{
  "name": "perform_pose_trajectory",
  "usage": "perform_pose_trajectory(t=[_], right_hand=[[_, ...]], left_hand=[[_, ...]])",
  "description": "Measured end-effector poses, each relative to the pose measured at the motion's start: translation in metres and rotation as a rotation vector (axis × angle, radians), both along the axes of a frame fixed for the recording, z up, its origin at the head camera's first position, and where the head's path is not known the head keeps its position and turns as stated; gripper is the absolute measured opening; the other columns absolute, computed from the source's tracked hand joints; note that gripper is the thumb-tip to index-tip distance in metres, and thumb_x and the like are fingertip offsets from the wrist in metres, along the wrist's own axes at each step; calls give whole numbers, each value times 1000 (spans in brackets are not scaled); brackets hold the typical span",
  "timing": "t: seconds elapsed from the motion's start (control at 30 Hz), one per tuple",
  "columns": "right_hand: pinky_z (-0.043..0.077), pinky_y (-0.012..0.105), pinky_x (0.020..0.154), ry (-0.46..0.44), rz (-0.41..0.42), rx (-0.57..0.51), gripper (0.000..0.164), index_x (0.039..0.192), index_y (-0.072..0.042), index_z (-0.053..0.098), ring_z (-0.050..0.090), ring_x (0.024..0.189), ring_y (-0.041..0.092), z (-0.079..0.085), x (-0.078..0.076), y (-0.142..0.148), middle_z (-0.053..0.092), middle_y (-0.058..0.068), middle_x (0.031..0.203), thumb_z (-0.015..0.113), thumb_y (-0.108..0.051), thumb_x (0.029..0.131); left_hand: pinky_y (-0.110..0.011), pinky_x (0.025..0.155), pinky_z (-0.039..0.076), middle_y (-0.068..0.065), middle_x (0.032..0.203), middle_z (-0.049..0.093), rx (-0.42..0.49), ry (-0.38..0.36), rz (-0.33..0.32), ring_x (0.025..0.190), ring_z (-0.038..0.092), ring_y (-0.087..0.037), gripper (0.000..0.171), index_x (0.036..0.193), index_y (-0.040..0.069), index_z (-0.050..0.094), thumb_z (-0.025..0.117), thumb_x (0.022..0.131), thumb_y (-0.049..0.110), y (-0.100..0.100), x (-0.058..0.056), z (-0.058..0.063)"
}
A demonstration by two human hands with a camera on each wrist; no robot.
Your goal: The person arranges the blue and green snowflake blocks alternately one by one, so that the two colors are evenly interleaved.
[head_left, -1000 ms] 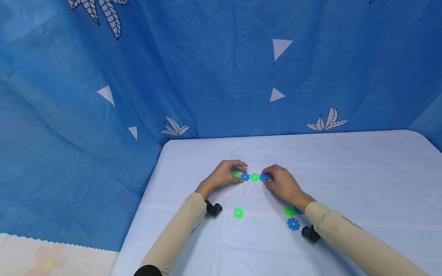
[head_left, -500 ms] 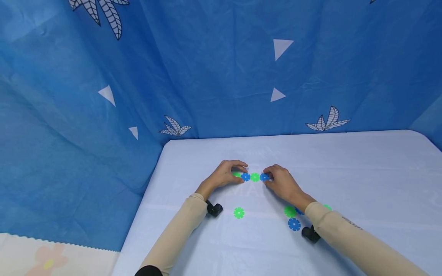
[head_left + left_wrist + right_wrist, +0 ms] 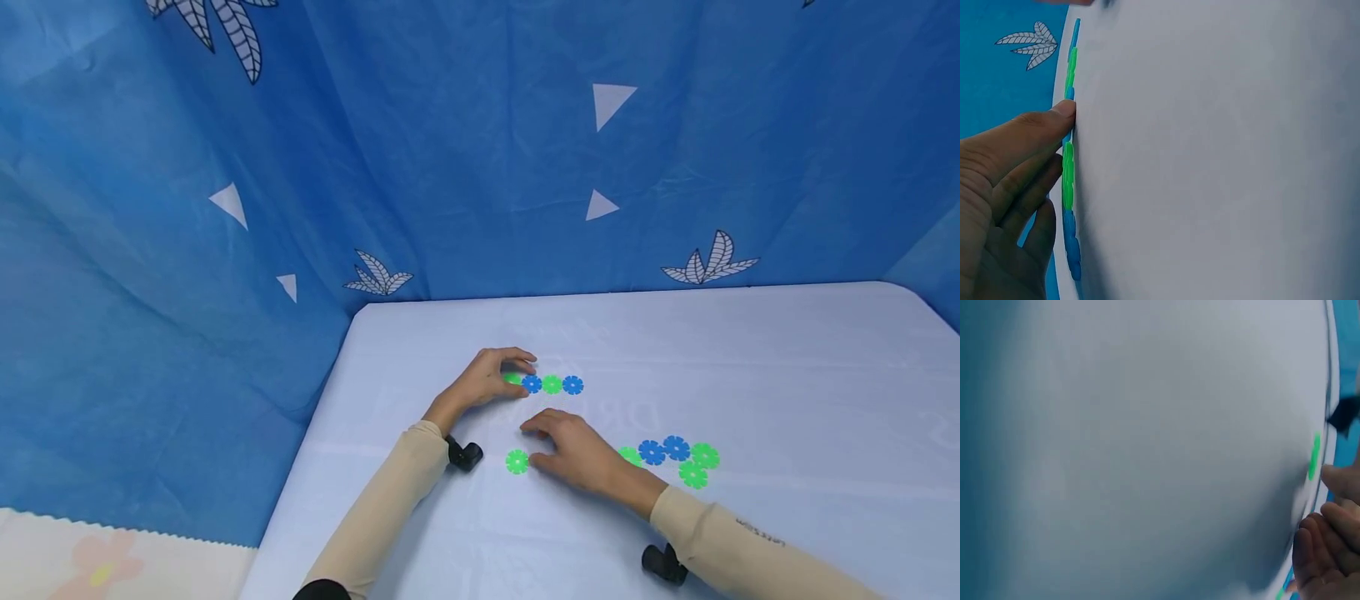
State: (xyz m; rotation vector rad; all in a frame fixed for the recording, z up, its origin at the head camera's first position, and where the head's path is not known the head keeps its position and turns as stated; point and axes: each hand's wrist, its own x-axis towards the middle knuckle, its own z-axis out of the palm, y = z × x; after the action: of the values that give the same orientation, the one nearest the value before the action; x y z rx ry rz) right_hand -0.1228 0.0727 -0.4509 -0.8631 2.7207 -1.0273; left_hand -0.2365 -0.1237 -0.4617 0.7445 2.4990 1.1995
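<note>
The left hand [image 3: 478, 379] arches over the left part of the row [image 3: 552, 384], its grip pinching a blue disc, the thumb on the near side. The right hand [image 3: 579, 452] is held nearer me, its grip apart, thumb spread from bent fingers with nothing between. Out of the left grip the row runs rightward, green and blue by turns; a lone green disc [image 3: 517, 462] lies just beside the right thumb. Past that wrist sits a group of discs [image 3: 677, 448] on the desk [image 3: 787, 358], one partly hidden by the arm. Beyond hangs a blue curtain [image 3: 480, 167].
</note>
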Motion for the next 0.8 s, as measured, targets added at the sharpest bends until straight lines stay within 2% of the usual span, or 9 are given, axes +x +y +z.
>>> perform_pose_trajectory(t=[0.1,0.2,0.47,0.8], right_hand=[[48,44,95,27,64,20,37,119,-4,68,59,112,24,-4,8,-4,66,6,117,76,-12,84],[47,43,99,45,69,36,36,119,-5,68,56,118,25,-6,11,-6,65,5,119,76,-13,85],[51,39,93,75,75,64,31,114,-9,71,59,112,19,-6,15,-12,67,0,114,78,-15,84],[54,33,84,180,103,99,26,106,-10,71,60,99,14,-7,19,-18,64,-2,105,80,-11,82]], left_hand=[[-42,112,34,6,104,73,4,2,1,125,53,-15,51,127,12,66,83,79,9,1,1,0],[-42,112,33,6,104,73,1,3,5,126,52,-15,51,127,13,66,83,79,8,1,1,0],[-41,112,33,6,104,74,-11,13,10,127,52,-16,51,126,12,66,83,78,7,0,2,1],[-40,110,35,6,103,74,-12,9,10,124,54,-15,51,126,12,66,83,79,8,1,1,0]])
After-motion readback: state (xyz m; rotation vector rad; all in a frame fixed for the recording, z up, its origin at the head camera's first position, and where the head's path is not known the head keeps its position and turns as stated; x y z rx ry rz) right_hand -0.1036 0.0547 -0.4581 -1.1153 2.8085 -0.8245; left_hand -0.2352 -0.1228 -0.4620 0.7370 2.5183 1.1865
